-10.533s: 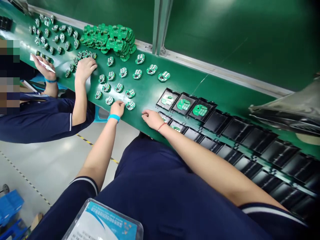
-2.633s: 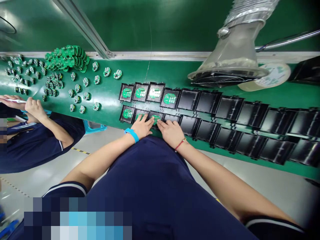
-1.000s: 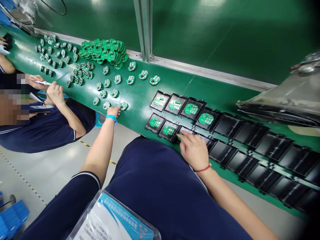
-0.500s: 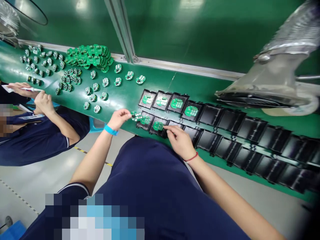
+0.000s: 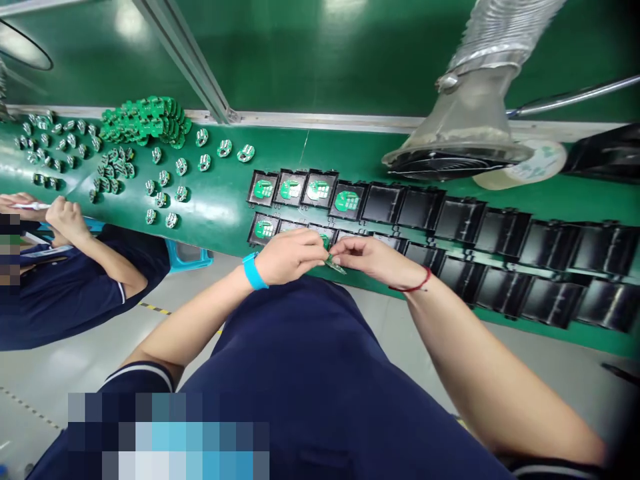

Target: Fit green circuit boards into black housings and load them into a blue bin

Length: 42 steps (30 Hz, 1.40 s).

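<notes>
My left hand, with a blue band at the wrist, and my right hand, with a red cord, meet fingertip to fingertip over the near row of black square cases. Both pinch a green circuit board, tilted and partly hidden by the fingers. Behind them, another green board shows in part. In the near row's left end, a case holds a flat circuit board. Several cases in the far row hold boards too, the rightmost being a green board.
Bare black cases run rightward in two rows. A fume hood on a flexible duct hangs above them. To the left stand a pile of green boards and several small round board assemblies. A co-worker's hand is at far left.
My left hand has moved right, bringing circuit board material to my right hand. My right hand has left the board in the near row. The view has shifted right.
</notes>
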Tool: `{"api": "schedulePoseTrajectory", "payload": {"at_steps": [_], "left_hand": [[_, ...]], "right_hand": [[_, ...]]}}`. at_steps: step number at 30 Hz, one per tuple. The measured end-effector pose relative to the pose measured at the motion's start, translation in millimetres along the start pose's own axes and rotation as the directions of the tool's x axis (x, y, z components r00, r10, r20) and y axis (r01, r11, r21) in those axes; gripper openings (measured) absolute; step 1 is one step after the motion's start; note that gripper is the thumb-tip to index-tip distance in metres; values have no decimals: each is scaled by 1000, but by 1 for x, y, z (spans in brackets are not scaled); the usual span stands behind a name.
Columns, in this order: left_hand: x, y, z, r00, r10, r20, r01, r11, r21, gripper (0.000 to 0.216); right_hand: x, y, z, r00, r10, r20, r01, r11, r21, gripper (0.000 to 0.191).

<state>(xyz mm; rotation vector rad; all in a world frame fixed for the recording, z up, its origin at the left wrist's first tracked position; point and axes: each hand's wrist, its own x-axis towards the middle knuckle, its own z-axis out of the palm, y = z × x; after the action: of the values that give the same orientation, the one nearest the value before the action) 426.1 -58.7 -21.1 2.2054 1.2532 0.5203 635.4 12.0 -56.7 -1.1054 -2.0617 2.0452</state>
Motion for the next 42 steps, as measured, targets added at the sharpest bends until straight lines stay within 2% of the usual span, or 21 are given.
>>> {"api": "schedulePoseTrajectory", "payload": {"at_steps": [2,3,4,6,8,11,17,21,23,25,28,32,37,39,42], "left_hand": [[2,-8,14,995,-101,-3,101,995,10,26],[1,-14,21,982,-188,-19,188,982,1,34],[0,-22,27,959,-280,-39,280,960,-11,40],[-4,-35,40,909,-411,-70,411,911,-26,43],[-9,-44,52,898,-435,-69,436,900,-9,39],[-10,-45,65,928,-369,-51,372,925,73,34],[0,-34,85,961,-275,14,253,901,351,36],[9,-23,96,971,-149,189,47,888,457,39],[14,-18,103,953,-94,287,-58,877,477,46],[18,-16,110,935,-86,345,-105,860,499,54],[21,-16,117,921,-137,366,-91,836,541,64],[23,-16,119,907,-176,383,-78,822,564,65],[26,-12,115,891,-203,405,-74,817,572,65],[27,-11,113,886,-211,414,-72,817,571,64],[28,-10,111,877,-222,426,-70,818,570,63]], "right_hand": [[-5,14,-4,985,-66,-162,22,965,-262,29],[-7,22,-5,963,-126,-240,12,904,-427,26],[-9,29,-5,937,-196,-289,-10,812,-584,25],[-11,43,-4,903,-310,-298,-59,597,-800,25],[-11,56,-2,896,-359,-262,-82,445,-892,27],[-6,72,1,895,-380,-235,-94,354,-931,28],[5,88,3,886,-403,-231,-90,339,-937,31],[6,86,2,896,-378,-232,-95,348,-933,35],[6,85,1,903,-365,-228,-93,352,-931,34],[6,85,1,905,-364,-222,-87,352,-932,34],[7,86,0,901,-377,-215,-75,353,-933,35],[6,88,-1,894,-393,-213,-60,367,-928,34],[-11,93,1,854,-431,-291,-103,407,-907,35],[-21,96,5,865,-420,-275,-92,405,-909,35],[-31,98,14,912,-363,-190,-47,368,-929,38]]}}
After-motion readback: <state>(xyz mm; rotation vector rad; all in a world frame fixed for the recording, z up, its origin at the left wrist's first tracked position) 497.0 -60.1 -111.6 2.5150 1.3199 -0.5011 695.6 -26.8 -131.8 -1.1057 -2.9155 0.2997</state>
